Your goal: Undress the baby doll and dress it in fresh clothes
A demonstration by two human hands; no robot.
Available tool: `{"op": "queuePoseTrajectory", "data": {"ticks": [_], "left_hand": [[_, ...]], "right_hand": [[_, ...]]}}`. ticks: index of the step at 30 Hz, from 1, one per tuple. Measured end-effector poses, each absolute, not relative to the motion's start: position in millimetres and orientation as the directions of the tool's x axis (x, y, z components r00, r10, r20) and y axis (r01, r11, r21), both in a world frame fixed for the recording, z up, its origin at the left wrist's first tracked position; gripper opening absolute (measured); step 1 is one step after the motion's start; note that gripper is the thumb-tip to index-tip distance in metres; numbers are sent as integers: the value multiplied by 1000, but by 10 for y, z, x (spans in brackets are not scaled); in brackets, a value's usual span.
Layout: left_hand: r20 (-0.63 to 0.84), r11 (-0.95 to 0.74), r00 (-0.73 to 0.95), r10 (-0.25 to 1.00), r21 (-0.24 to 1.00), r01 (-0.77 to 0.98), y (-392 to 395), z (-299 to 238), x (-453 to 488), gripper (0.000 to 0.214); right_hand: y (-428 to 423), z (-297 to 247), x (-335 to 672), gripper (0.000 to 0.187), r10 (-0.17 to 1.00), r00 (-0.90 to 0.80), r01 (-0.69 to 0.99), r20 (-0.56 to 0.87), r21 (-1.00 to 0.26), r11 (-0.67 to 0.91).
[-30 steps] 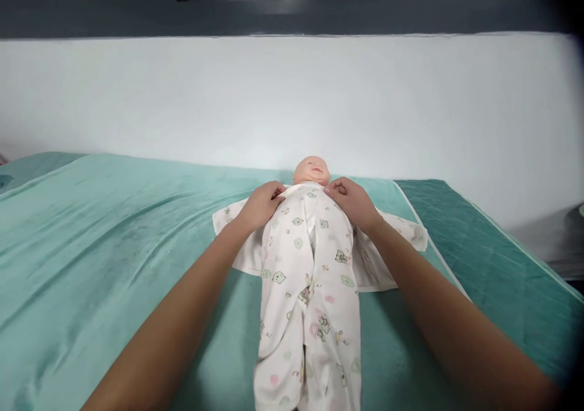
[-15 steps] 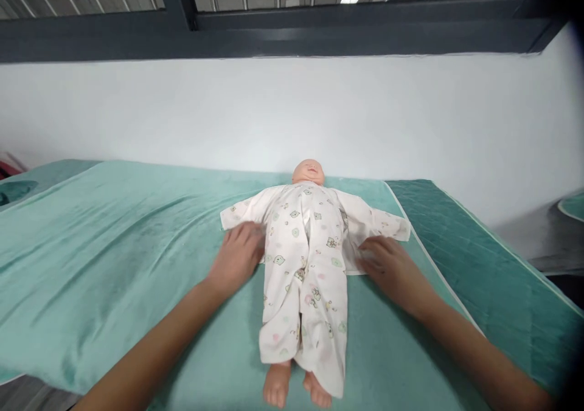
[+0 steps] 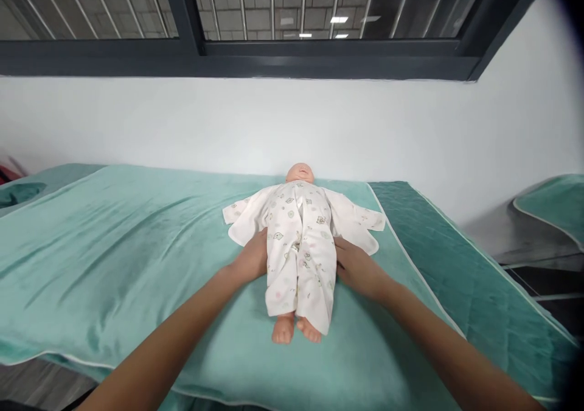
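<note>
A baby doll point(image 3: 300, 172) lies on its back on the green bedspread, head toward the wall. It wears a white printed long-sleeved top point(image 3: 349, 216) spread out at both sides and matching trousers point(image 3: 283, 277), with bare feet point(image 3: 283, 329) showing below the cuffs. My left hand point(image 3: 253, 258) is closed on the trousers' left side near the hip, its fingertips hidden behind the cloth. Opposite it, my right hand point(image 3: 358, 268) grips the right side of the trousers, its fingertips partly tucked out of sight. The top's loose hem lies flared above both hands.
The green bedspread point(image 3: 137, 247) covers the bed, with folds on the left. Darker quilted cloth point(image 3: 456, 265) runs along the right. Behind stands a white wall point(image 3: 228, 125) beneath a dark-framed barred window point(image 3: 319, 58). Another green-covered surface point(image 3: 554, 207) is at far right.
Both hands have moved inward from the top's sides to the trousers' sides. The top's hem now lies flared outward on both sides. The camera view has tilted up slightly.
</note>
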State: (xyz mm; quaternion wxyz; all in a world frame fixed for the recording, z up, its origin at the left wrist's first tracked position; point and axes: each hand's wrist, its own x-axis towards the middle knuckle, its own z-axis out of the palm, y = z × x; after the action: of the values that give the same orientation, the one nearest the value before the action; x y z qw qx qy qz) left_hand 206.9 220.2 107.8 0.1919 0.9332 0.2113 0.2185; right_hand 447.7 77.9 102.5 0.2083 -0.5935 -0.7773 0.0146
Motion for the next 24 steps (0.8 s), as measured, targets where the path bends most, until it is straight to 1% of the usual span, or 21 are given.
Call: {"op": "queuePoseTrajectory", "data": {"ticks": [1,3,5,6,7,8,9,10,11,12,13,14,15,16,17,18,19,20,21,22,24], "left_hand": [[308,-858,824,475,370,357,2208,1065,2061,36],[272,-897,856,441,162,411,2200,1027,2020,21],[261,-914,882,392,-3,407,2148,994,1930,17],[265,-918,890,372,-36,395,2109,984,1863,17],[272,-925,894,357,-30,378,2070,980,1784,17],[277,-934,896,348,17,358,2042,982,1699,18],[280,-935,892,354,99,340,2033,989,1615,19],[290,-919,876,386,204,337,2049,999,1537,20],[307,-877,834,459,309,369,2095,1011,1474,21],[324,-805,753,573,398,440,2169,1021,1428,21],[329,-704,633,701,460,541,2264,1027,1402,22],[314,-579,488,815,485,655,2374,1028,1393,26],[281,-452,357,891,469,759,2488,1022,1400,33],[242,-348,266,933,422,837,2596,1013,1417,38],[194,-275,215,957,373,886,2691,1004,1442,39],[140,-240,204,969,340,909,2768,1003,1472,36],[88,-234,217,972,332,914,2821,1015,1506,30],[41,-240,240,970,343,908,2848,1049,1545,25],[11,-246,262,965,382,891,2848,1107,1592,23],[8,-251,277,961,448,858,2818,1193,1648,23],[108,-286,282,953,622,728,2671,1436,1794,26]], "right_hand": [[714,1010,4500,28,932,-215,912,291,-282,298],[606,960,4515,28,940,-212,908,268,-302,291],[533,912,4499,27,944,-202,909,262,-308,281],[507,898,4492,27,944,-202,905,261,-319,282],[486,892,4496,26,945,-202,894,258,-345,286],[469,893,4518,25,947,-192,877,257,-387,283],[458,897,4563,25,952,-154,857,263,-444,262],[455,899,4632,25,957,-71,837,281,-505,210],[461,897,4724,25,951,62,821,303,-557,124],[477,888,4831,27,923,222,805,314,-594,9],[505,874,4944,32,868,385,786,314,-605,-130],[542,856,5055,38,820,499,772,282,-574,-272],[587,838,5156,45,791,570,755,222,-523,-397],[637,827,5239,50,771,618,734,156,-464,-495],[691,825,5303,51,770,634,720,78,-423,-550],[747,839,5346,48,781,624,713,6,-413,-566],[803,870,5367,42,802,595,711,-49,-432,-554],[859,921,5367,37,826,558,712,-85,-462,-529],[913,994,5341,33,846,526,708,-90,-504,-494],[965,1085,5288,30,856,515,696,-53,-556,-454],[1052,1314,5088,30,831,546,655,105,-672,-346]]}}
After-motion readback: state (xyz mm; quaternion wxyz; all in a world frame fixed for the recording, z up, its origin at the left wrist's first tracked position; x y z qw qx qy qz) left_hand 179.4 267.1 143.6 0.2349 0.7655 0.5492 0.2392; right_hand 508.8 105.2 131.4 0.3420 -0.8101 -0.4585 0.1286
